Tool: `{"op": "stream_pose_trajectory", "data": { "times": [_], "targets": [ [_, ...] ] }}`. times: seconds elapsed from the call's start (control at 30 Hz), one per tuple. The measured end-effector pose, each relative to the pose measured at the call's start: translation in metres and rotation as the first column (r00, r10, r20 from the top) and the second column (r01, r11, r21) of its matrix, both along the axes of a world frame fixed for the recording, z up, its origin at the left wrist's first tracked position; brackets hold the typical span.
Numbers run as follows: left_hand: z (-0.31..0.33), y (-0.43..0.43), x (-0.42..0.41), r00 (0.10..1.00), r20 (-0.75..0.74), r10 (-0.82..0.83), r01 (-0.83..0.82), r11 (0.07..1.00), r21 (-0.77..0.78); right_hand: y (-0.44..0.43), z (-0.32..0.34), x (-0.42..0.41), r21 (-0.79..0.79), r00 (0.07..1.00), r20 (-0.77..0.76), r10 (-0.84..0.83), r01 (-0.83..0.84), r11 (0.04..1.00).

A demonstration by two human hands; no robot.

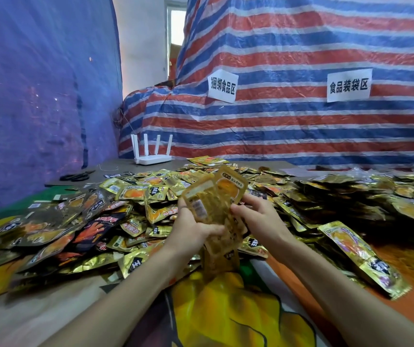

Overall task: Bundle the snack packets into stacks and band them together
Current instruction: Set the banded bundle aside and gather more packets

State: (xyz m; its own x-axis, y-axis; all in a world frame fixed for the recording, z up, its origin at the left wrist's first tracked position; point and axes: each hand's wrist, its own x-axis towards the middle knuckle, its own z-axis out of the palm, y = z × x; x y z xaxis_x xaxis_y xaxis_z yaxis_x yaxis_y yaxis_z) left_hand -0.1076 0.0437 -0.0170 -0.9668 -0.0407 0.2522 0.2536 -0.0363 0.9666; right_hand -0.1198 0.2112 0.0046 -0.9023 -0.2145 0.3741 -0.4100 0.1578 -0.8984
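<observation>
both hands meet over the bench (38, 319), gripping one small stack of translucent amber snack packets (214, 209) between them. the left hand (192, 227) wraps the stack's left edge, thumb across the front beside a white label, fingers curled behind. the right hand (258, 216) closes on the right edge, its fingertips pressed onto the front of the packets. the stack stands nearly upright and leans away from the person, its top fanned so that two packet ends show, one with an orange picture. the lower ends hang below both hands, just above the bench; motion blur makes it hard to tell whether they touch it.

beyond and to the left of the hands spreads a big loose heap of shiny gold and black foil snack packets (130, 204), overlapping at every angle. to the right of the right hand lies a darker mound of similar packets (351, 196), and nearer, a long gold pouch with a purple and orange print (361, 256) lies flat by the right forearm. under the wrists the bench carries a bright printed cloth in yellow, orange and green (226, 309).

far beyond the left hand, a white router with four upright antennas (152, 152) sits at the back of the bench, with black-handled scissors (76, 176) to its left. behind it all hangs a red, white and blue striped tarpaulin (301, 46) bearing two white paper signs (348, 85).
</observation>
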Motion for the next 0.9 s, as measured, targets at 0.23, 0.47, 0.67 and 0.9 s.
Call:
{"op": "stream_pose_trajectory", "data": {
  "times": [0.23, 0.47, 0.67, 0.9],
  "targets": [
    [0.000, 0.005, 0.008, 0.992, -0.023, -0.127, 0.114, 0.944, -0.311, -0.009, 0.010, 0.013, -0.134, 0.989, -0.141, 0.046, -0.065, 0.989],
    [0.004, 0.009, 0.017, 0.979, 0.023, -0.200, 0.201, 0.966, -0.164, -0.028, -0.008, 0.017, -0.487, 0.996, -0.083, -0.011, -0.031, 0.873],
    [0.002, 0.018, 0.024, 0.970, 0.000, -0.241, 0.241, 0.968, -0.075, -0.034, -0.006, 0.020, -0.502, 0.998, 0.035, -0.051, 0.062, 0.862],
    [0.009, 0.027, 0.034, 0.952, -0.256, -0.167, 0.090, 0.953, -0.290, -0.030, 0.005, 0.016, -0.501, 0.997, 0.076, -0.015, 0.051, 0.864]
  ]
}}
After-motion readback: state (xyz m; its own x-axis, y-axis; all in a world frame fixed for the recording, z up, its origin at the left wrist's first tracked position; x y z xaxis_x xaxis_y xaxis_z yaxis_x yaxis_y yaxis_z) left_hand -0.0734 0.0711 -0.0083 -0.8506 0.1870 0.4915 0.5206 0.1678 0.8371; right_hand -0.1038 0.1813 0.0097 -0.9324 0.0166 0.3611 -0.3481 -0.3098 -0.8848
